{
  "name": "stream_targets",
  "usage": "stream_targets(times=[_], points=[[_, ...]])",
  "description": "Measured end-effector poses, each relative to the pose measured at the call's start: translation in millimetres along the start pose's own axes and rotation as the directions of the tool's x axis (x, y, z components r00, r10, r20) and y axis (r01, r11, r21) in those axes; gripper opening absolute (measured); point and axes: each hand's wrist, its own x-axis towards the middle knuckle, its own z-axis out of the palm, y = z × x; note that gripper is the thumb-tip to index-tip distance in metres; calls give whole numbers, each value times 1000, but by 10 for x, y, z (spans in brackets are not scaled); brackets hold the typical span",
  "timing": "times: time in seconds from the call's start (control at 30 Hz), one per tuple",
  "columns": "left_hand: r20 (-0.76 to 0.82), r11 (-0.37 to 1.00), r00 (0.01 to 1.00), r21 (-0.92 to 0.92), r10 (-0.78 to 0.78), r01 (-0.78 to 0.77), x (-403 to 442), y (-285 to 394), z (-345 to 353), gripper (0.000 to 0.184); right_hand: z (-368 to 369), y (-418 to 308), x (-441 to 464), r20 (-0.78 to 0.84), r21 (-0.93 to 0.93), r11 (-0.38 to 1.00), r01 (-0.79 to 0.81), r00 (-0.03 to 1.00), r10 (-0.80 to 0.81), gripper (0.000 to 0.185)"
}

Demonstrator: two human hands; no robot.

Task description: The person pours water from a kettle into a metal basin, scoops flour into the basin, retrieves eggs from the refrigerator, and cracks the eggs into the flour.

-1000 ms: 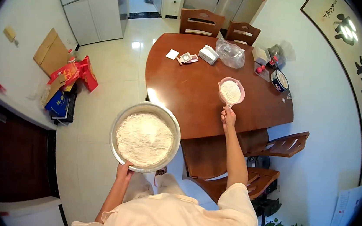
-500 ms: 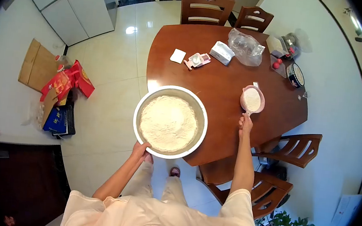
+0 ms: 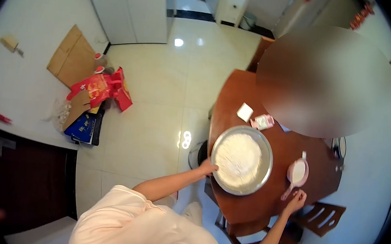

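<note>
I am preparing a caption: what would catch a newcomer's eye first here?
Probably the wide metal bowl of pale powder at the left edge of the table, its rim in the left hand. Next, the smaller pink cup beside the right hand. Bright red bags stand out at picture left.

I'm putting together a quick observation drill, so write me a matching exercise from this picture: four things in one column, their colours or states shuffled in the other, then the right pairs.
Things:
1. bowl
2. cup
3. bag
4. cardboard

Descriptions:
A. flat and brown
B. pink, beside the right hand
C. silver-coloured, its edge held by the left hand
D. bright red, well away from both hands

Right pairs: 1-C, 2-B, 3-D, 4-A
</note>
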Motion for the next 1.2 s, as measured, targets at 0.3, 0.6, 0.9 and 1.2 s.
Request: stream_targets(times=[0.3, 0.6, 0.9, 1.2], points=[[247, 954, 969, 294, -13, -62, -15, 526, -1012, 81, 1343, -1684, -665, 825, -484, 593, 643, 562, 63, 23], [-103, 854, 908, 395, 406, -338, 438, 2324, -3485, 44, 3450, -2150, 296, 856, -244, 804, 542, 510, -85, 17], [-401, 791, 798, -235, 450, -564, 702, 4364, -5933, 50, 6451, -3747, 322, 970, 53, 738, 672, 141, -199, 24], [-608, 357, 635, -526, 477, -772, 1053, 6447, -8310, 73, 8690, -4555, 76, 969, 191, 952, 238, 107, -221, 24]])
